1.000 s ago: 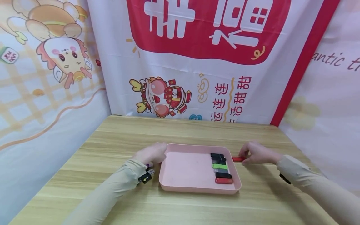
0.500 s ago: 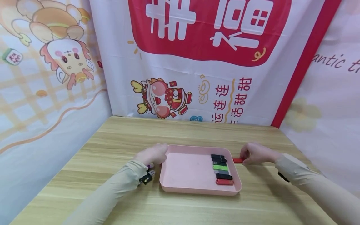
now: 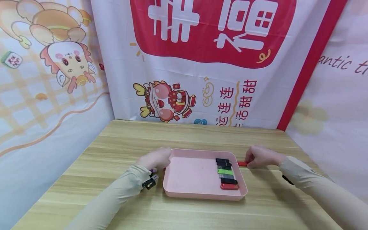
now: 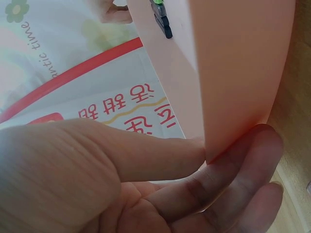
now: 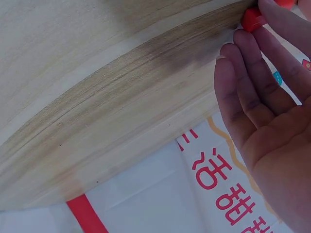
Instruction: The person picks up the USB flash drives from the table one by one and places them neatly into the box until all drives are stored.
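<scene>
A pink rectangular tray (image 3: 189, 174) lies on the table. Along its right side is a row of several USB sticks: black ones (image 3: 222, 161), a green one (image 3: 225, 172), grey ones and a red one (image 3: 229, 186) nearest the front. My left hand (image 3: 155, 158) pinches the tray's left wall (image 4: 240, 73), thumb at the rim and fingers against the outside. Just outside the right wall, my right hand (image 3: 262, 156) holds another red USB stick (image 3: 242, 164) between thumb and fingers. Only part of this stick (image 5: 252, 19) shows in the right wrist view.
The wooden table (image 3: 129, 204) carries the tray near its middle. A printed cloth (image 3: 253, 105) hangs behind the table's far edge. More printed cloth hangs on the left (image 3: 57, 105) and right (image 3: 339, 127).
Hardly anything differs. Both hands keep their grips, the left on the tray and the right on the red USB stick; the head view has shifted slightly.
</scene>
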### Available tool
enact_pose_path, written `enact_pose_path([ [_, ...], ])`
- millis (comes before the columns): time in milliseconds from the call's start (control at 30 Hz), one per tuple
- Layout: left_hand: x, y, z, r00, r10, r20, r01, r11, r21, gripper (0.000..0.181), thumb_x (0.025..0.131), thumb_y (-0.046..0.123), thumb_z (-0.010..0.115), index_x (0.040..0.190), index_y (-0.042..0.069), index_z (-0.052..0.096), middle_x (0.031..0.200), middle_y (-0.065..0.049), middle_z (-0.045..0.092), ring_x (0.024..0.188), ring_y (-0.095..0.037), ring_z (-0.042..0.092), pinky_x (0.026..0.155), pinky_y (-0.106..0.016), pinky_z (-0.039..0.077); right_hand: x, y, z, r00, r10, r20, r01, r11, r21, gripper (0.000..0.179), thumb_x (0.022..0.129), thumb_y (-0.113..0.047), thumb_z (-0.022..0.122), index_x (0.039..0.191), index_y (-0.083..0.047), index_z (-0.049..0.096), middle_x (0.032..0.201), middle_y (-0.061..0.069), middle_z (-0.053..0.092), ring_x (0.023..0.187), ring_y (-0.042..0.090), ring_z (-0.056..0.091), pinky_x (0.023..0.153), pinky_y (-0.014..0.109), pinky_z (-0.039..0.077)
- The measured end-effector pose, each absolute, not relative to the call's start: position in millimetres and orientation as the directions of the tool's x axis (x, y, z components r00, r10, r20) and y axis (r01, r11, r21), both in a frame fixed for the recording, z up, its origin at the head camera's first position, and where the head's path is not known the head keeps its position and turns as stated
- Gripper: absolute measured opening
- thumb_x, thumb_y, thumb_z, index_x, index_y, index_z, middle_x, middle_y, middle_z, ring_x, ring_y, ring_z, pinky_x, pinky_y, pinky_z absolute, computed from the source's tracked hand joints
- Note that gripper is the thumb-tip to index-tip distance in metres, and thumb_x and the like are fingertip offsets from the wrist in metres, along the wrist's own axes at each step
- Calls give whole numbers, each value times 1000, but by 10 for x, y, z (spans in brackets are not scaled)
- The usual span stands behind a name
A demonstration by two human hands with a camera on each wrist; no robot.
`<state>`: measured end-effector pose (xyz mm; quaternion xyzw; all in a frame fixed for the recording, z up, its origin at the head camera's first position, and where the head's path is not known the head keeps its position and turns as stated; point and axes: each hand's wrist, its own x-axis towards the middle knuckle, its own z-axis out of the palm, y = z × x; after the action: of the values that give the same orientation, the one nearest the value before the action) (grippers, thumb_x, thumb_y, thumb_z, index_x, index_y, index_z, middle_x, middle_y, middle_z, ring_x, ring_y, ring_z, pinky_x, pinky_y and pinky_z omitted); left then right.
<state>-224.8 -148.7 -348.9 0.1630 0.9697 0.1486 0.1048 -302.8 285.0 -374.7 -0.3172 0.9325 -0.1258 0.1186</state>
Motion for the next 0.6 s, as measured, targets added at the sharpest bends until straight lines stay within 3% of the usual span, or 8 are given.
enact_pose_path([
  [433,-2236,-1494,-3498,-924,353,-150,291,900,324,4,90,0,57,93,1,55,77,-8,55,72,-23,54,64,-35,48,-3006,2930,-3778,-842,-523,-136,-473,835,-283,9,80,-14,77,78,-17,69,67,-7,60,61,12,55,58,31,48],
  [600,-2228,-1490,-3489,-924,351,-148,289,900,327,5,90,0,57,95,0,55,78,-9,54,74,-23,54,65,-35,48,-2986,2976,-3705,-857,-509,-74,-469,833,-294,9,80,-15,77,76,-15,68,66,-6,60,60,12,54,56,31,47],
])
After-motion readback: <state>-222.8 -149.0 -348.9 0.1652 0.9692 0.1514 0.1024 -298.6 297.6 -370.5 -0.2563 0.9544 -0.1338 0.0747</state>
